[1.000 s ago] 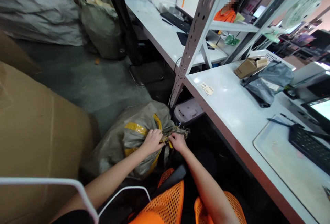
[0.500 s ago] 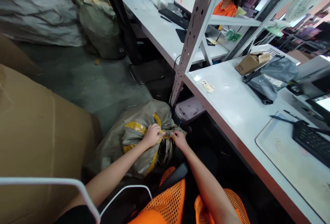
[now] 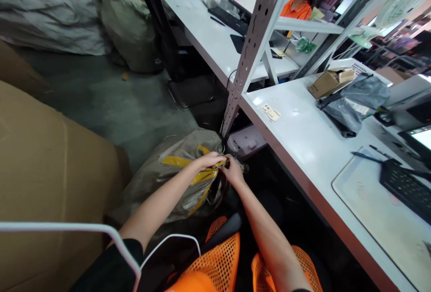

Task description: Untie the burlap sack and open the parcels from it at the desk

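My left hand (image 3: 209,161) was closed around the yellow tape (image 3: 202,176) at the neck of the sack (image 3: 175,180), fingers curled over the bunched top. My right hand (image 3: 233,172) pinched the same knot from the other side, fingertips tight on a dark tie at the mouth; I could not tell exactly what was between them. The sack lay on the floor (image 3: 111,103) below the edge of the desk (image 3: 303,144), just beside the rack post (image 3: 251,54) and in front of my orange seat (image 3: 218,260), with a cardboard box (image 3: 50,171) to its left.

Judged step: loosening the binding at the sack's mouth; the mouth was not yet open. The next move would call for a steady hold on the neck with one hand while the other worked the tie or tape free, without tearing the weave.

Against the frame half a second earlier, both hands had shifted up and toward the post, the left hand had flattened over the neck, and the tape strip had been drawn out straighter.
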A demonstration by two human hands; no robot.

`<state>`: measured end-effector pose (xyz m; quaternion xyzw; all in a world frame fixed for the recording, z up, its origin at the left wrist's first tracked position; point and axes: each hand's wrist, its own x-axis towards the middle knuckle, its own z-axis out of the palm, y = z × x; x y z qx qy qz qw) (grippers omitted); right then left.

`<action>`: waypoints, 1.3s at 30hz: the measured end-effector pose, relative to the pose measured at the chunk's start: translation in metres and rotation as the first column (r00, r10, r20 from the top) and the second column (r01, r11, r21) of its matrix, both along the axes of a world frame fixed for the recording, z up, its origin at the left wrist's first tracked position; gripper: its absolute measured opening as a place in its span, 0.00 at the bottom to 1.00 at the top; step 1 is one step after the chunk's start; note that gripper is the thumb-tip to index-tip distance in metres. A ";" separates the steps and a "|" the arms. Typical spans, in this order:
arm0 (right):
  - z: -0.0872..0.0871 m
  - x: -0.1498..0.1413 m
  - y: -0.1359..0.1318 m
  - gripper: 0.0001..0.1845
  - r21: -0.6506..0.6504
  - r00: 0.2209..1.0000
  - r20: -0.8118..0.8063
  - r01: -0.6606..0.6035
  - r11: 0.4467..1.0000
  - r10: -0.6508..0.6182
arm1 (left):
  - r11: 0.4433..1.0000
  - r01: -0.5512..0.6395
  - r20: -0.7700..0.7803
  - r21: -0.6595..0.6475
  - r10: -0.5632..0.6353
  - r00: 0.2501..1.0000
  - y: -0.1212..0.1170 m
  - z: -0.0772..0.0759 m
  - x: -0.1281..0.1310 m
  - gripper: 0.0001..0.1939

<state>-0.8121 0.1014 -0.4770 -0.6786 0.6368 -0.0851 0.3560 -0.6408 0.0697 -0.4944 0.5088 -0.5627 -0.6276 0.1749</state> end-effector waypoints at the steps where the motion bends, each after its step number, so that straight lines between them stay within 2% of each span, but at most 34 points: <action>1: -0.002 -0.003 -0.002 0.16 0.008 1.000 0.024 -0.003 1.000 0.002 | 1.000 0.020 -0.035 -0.001 -0.020 0.999 0.005 -0.001 0.002 0.19; 3: -0.005 -0.008 -0.005 0.08 0.026 0.997 0.075 -0.005 1.000 0.003 | 0.998 0.044 -0.068 -0.033 -0.046 0.997 0.016 -0.003 0.008 0.21; 5: -0.009 -0.012 -0.006 0.02 0.052 0.992 0.128 0.016 0.998 -0.023 | 0.996 0.026 -0.059 -0.088 -0.031 0.998 0.025 -0.009 0.011 0.27; 7: -0.012 -0.015 -0.004 0.04 0.096 0.980 0.186 0.055 0.994 -0.072 | 0.991 -0.003 -0.029 -0.131 -0.001 1.000 0.031 -0.016 0.012 0.29; 11: -0.016 -0.020 0.005 0.09 0.289 0.942 0.289 0.082 0.954 -0.169 | 0.988 -0.028 0.067 -0.154 0.038 0.997 0.032 -0.030 0.005 0.14; 14: -0.015 -0.023 0.010 0.13 0.411 0.915 0.336 0.070 0.909 -0.222 | 0.977 -0.063 0.160 -0.205 0.097 0.982 0.027 -0.034 -0.008 0.12; 18: -0.014 -0.026 0.007 0.15 0.423 0.873 0.368 0.150 0.894 -0.321 | 0.954 -0.058 0.228 -0.293 0.129 0.965 0.025 -0.028 -0.018 0.12; 20: -0.016 -0.028 0.007 0.19 0.421 0.822 0.403 0.223 0.879 -0.402 | 0.945 -0.035 0.251 -0.325 0.122 0.960 0.031 -0.024 -0.015 0.14; 23: -0.019 -0.030 0.014 0.29 0.444 0.717 0.467 0.317 0.838 -0.518 | 0.935 0.033 0.307 -0.353 0.083 0.948 0.048 -0.022 -0.006 0.16; 26: -0.021 -0.033 0.024 0.31 0.497 0.660 0.466 0.356 0.791 -0.589 | 0.909 0.118 0.357 -0.400 0.037 0.933 0.069 -0.025 -0.001 0.14; 30: -0.019 -0.043 0.023 0.26 0.609 0.720 0.360 0.300 0.734 -0.593 | 0.841 0.207 0.383 -0.500 0.001 0.924 0.091 -0.030 -0.009 0.09; 33: -0.017 -0.046 0.010 0.21 0.649 0.787 0.302 0.244 0.720 -0.538 | 0.800 0.220 0.394 -0.559 0.022 0.919 0.098 -0.034 -0.015 0.09; 36: -0.018 -0.043 -0.001 0.16 0.596 0.811 0.252 0.300 0.745 -0.528 | 0.779 0.191 0.397 -0.597 0.080 0.914 0.100 -0.039 -0.015 0.10; 39: -0.020 -0.042 0.002 0.17 0.499 0.776 0.275 0.390 0.774 -0.568 | 0.778 0.138 0.399 -0.614 0.155 0.904 0.105 -0.045 -0.008 0.12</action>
